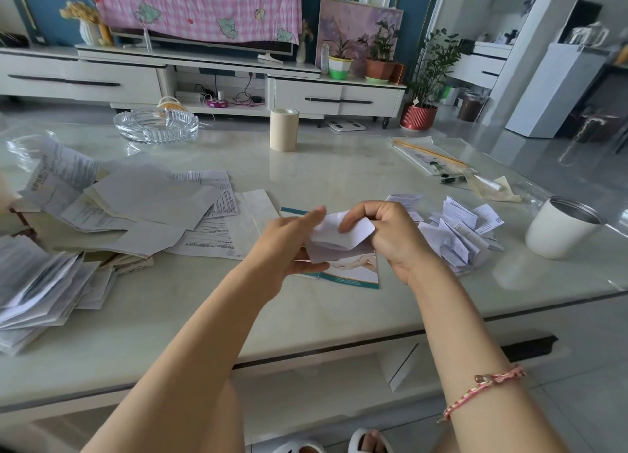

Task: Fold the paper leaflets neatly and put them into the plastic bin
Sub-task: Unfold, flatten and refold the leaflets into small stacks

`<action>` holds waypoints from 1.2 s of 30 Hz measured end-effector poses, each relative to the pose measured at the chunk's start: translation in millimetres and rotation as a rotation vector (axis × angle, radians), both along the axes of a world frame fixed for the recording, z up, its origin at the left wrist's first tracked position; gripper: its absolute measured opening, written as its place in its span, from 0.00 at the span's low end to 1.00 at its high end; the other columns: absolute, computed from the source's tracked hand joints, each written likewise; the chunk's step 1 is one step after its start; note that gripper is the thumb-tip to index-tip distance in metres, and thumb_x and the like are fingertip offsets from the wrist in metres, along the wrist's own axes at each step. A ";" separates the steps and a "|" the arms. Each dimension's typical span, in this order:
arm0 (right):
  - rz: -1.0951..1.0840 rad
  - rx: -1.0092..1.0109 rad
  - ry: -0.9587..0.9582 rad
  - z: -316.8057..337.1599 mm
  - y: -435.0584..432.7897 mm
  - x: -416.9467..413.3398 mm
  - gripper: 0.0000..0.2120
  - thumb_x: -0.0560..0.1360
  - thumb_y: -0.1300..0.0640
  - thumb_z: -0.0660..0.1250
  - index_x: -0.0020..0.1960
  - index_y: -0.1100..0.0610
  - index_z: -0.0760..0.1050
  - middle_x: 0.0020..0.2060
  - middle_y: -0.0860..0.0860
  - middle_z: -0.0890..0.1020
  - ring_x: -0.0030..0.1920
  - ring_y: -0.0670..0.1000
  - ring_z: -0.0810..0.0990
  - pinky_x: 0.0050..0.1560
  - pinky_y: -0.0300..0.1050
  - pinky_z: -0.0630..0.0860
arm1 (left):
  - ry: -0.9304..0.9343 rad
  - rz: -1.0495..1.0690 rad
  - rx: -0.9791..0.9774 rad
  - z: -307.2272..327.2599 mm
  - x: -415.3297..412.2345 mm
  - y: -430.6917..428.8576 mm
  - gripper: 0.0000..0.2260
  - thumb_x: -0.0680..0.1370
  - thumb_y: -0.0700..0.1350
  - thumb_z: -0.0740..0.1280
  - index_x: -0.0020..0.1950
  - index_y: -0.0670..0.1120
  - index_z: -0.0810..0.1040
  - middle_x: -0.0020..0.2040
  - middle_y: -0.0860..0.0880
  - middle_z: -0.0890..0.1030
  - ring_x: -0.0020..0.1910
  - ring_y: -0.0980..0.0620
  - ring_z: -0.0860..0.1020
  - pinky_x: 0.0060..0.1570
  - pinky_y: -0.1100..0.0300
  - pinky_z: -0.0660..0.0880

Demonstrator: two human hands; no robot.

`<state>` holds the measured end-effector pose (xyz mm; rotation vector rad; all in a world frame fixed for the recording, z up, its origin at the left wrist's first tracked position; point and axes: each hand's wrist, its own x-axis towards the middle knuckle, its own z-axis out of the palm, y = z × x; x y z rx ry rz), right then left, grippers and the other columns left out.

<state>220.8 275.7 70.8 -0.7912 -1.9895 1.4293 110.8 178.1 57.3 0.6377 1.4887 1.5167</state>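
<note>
Left grip [292,245]: thumb on top and fingers underneath, pinching the left edge of a small white leaflet [343,238].
Right grip [390,235]: fingers curled round the leaflet's right edge, thumb pressed on its upper face.
Leaflet: held between the two grips just above the tabletop [204,310], partly folded and bowed, with its blank side up.
Teal-edged brochure [353,274]: lies flat on the tabletop directly beneath both grips.
Folded leaflets [455,235]: a loose heap just to the right of the right grip.
White cup [560,228]: upright, beyond that heap, well to the right of the right grip.
Unfolded sheets [153,208]: spread out and overlapping to the left of the left grip.
Paper stack [37,282]: far to the left of the left grip, nearer the person.
Glass ashtray [156,124]: well beyond the left grip, on the far side.
Tape roll [284,129]: standing on end, well beyond both grips.
Bracelet [489,388]: pink cord around the forearm behind the right grip.
</note>
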 end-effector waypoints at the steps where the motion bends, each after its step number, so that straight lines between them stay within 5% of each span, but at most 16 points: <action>1: 0.001 0.037 -0.023 -0.1 -0.6 -0.7 0.25 0.71 0.76 0.57 0.27 0.52 0.78 0.29 0.45 0.80 0.34 0.46 0.77 0.33 0.32 0.74 | 0.020 0.022 0.009 -1.4 1.9 0.4 0.08 0.79 0.47 0.64 0.46 0.44 0.78 0.44 0.44 0.80 0.38 0.49 0.80 0.34 0.60 0.80; 6: -0.031 -0.025 -0.021 4.8 5.1 3.5 0.21 0.73 0.71 0.53 0.37 0.53 0.80 0.33 0.45 0.81 0.34 0.45 0.76 0.34 0.35 0.73 | 0.119 0.143 0.055 -5.3 2.9 2.0 0.05 0.78 0.43 0.65 0.45 0.42 0.77 0.43 0.44 0.78 0.39 0.49 0.76 0.39 0.59 0.77; 11: -0.050 0.000 -0.039 4.3 1.7 1.4 0.02 0.76 0.55 0.65 0.46 0.52 0.76 0.37 0.46 0.78 0.38 0.45 0.75 0.37 0.32 0.71 | 0.243 0.190 0.092 -3.6 5.0 1.9 0.04 0.76 0.43 0.69 0.42 0.43 0.78 0.39 0.45 0.78 0.37 0.49 0.76 0.36 0.60 0.76; 14: -0.017 0.108 -0.092 -1.2 -1.5 -2.5 0.05 0.74 0.54 0.69 0.44 0.56 0.76 0.34 0.46 0.75 0.35 0.42 0.72 0.29 0.26 0.66 | 0.277 0.223 0.089 -3.7 6.8 3.7 0.11 0.76 0.47 0.68 0.43 0.39 0.78 0.38 0.44 0.74 0.37 0.48 0.72 0.35 0.59 0.70; 18: -0.036 0.025 -0.043 -2.8 -2.8 -8.5 0.07 0.73 0.56 0.70 0.38 0.55 0.75 0.34 0.49 0.76 0.36 0.47 0.73 0.36 0.36 0.69 | 0.287 0.368 0.023 -1.0 10.7 6.8 0.17 0.80 0.53 0.59 0.38 0.43 0.72 0.33 0.49 0.68 0.32 0.52 0.66 0.31 0.62 0.62; 22: 0.006 -0.112 -0.036 -6.7 -12.9 -18.1 0.06 0.74 0.55 0.68 0.40 0.54 0.75 0.36 0.50 0.77 0.37 0.48 0.73 0.36 0.40 0.68 | 0.586 0.499 0.037 -3.5 12.1 5.5 0.22 0.81 0.51 0.58 0.30 0.45 0.58 0.26 0.51 0.59 0.27 0.52 0.57 0.23 0.61 0.54; 26: -0.032 -0.124 0.020 -12.0 -21.2 -24.6 0.11 0.74 0.50 0.69 0.37 0.55 0.76 0.34 0.50 0.77 0.37 0.48 0.73 0.36 0.40 0.67 | 0.724 0.520 0.070 -3.6 12.3 2.4 0.24 0.81 0.50 0.59 0.27 0.45 0.57 0.23 0.51 0.59 0.25 0.52 0.57 0.24 0.59 0.54; 32: -0.212 0.255 0.075 -12.3 -22.2 -30.7 0.21 0.73 0.47 0.68 0.31 0.61 0.70 0.25 0.51 0.68 0.30 0.50 0.65 0.31 0.42 0.62 | 0.652 0.587 0.103 -1.7 13.8 3.6 0.24 0.81 0.51 0.59 0.27 0.45 0.56 0.22 0.52 0.58 0.24 0.52 0.56 0.25 0.59 0.52; 36: -0.366 0.258 0.122 -18.2 -19.6 -33.2 0.27 0.72 0.46 0.70 0.26 0.61 0.62 0.22 0.48 0.61 0.27 0.47 0.58 0.28 0.40 0.56 | 0.664 0.612 0.116 -2.0 17.1 6.6 0.24 0.81 0.51 0.58 0.27 0.46 0.55 0.22 0.52 0.57 0.24 0.52 0.56 0.25 0.60 0.51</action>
